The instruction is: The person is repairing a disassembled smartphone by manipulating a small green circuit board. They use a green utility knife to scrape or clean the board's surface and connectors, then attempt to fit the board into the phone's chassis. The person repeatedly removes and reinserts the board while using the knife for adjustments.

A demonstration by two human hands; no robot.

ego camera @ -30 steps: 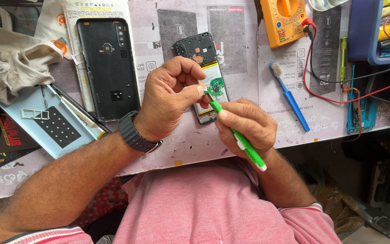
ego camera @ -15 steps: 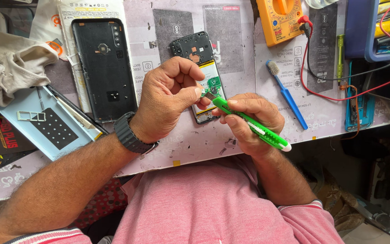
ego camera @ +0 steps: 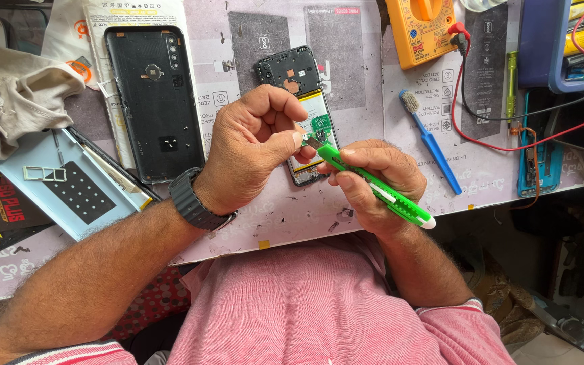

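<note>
Nearest the camera, a pink shirt fills the lower frame, and both forearms reach out from it over the table [ego camera: 278, 216]. The right hand [ego camera: 373, 179] grips a green utility knife [ego camera: 380, 189] like a pen, fingers clenched round its barrel, with the blade tip aimed at a small green circuit board [ego camera: 320, 126]. The left hand [ego camera: 255, 152], with a dark wristwatch [ego camera: 194, 203] on it, curls into a loose fist, thumb and forefinger pinching the edge of that board right where the blade meets it. The board sits over the lower part of an opened phone [ego camera: 299, 101], which lies flat on the table just beyond the two hands, its yellow battery partly hidden by the left knuckles. To do this well, I judge the blade should stay shallow and nearly flat to the board, pressed lightly, with the pinching thumb kept behind the edge rather than in its path; a slip could cut the battery or a finger. To the left of the phone lies a black back cover [ego camera: 153, 101], and nearer left a pale blue tray [ego camera: 69, 186]. To the right a blue brush [ego camera: 430, 142] lies apart. Farthest, at the table's top edge, stands an orange multimeter [ego camera: 420, 30] with red leads.
</note>
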